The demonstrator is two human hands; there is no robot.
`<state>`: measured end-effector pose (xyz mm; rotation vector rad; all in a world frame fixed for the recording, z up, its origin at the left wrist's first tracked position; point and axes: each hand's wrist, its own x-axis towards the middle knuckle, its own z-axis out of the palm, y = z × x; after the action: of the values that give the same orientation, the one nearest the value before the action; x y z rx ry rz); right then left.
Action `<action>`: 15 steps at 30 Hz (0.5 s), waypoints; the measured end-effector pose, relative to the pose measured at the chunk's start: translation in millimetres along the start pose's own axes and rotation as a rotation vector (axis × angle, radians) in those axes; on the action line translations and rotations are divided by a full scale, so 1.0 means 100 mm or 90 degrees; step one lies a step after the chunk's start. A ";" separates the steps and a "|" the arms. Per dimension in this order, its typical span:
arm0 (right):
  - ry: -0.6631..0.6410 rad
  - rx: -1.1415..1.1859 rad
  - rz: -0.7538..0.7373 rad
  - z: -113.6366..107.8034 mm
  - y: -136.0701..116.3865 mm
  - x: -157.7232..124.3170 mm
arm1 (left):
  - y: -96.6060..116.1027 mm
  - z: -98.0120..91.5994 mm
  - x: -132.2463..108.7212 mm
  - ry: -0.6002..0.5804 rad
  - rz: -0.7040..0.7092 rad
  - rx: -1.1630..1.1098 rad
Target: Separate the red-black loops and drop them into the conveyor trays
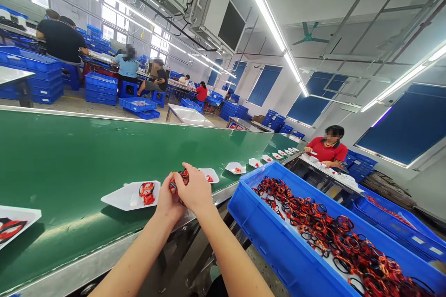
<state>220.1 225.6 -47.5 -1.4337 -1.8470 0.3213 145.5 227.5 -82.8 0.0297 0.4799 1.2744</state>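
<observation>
Both hands are closed together over the near edge of the green conveyor belt (69,171), cupping a bunch of red and black bands (180,181). The left hand (167,200) curls around the underside of the bunch, while the right hand (195,190) clenches over it from above. The bunch sits between them, just beside a small white tray (209,175) and near a larger white tray (130,196) that holds a few bands (147,193). The step in hand looks like working with this bunch at the belt's edge. Judging from how the bands lie, the next move calls for the fingers (184,170) to ease the tangled loops apart.

Further white trays (237,167) line the belt toward the far end, and a cut-off tray (14,222) sits at the left edge of the frame. To the right, a blue plastic crate (278,250) is heaped with more loose bands (331,236), and its lower corner runs out of the frame. A co-worker in a red shirt (327,148) works across the far end of the belt.

The fingers hide most of the bunch, so neither the number of bands nor how they are linked can be made out. The bands in the crate are too tangled to count.
</observation>
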 end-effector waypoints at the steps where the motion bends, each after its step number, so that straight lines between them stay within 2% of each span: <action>1: -0.005 0.046 -0.008 -0.02 0.00 0.00 | 0.02 -0.01 -0.01 0.002 0.002 0.001; 6: -0.004 0.214 -0.006 -0.08 0.09 0.02 | 0.08 -0.04 -0.10 -0.026 0.020 -0.007; 11: 0.021 0.398 0.062 -0.01 0.24 0.03 | 0.09 -0.10 -0.17 -0.065 0.036 -0.023; 15: 0.053 0.579 0.135 0.05 0.32 0.01 | 0.11 -0.15 -0.24 -0.057 0.044 -0.024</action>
<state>239.5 238.6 -70.1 -0.9567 -1.1993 1.0318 124.7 204.9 -85.2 0.0723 0.3810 1.3438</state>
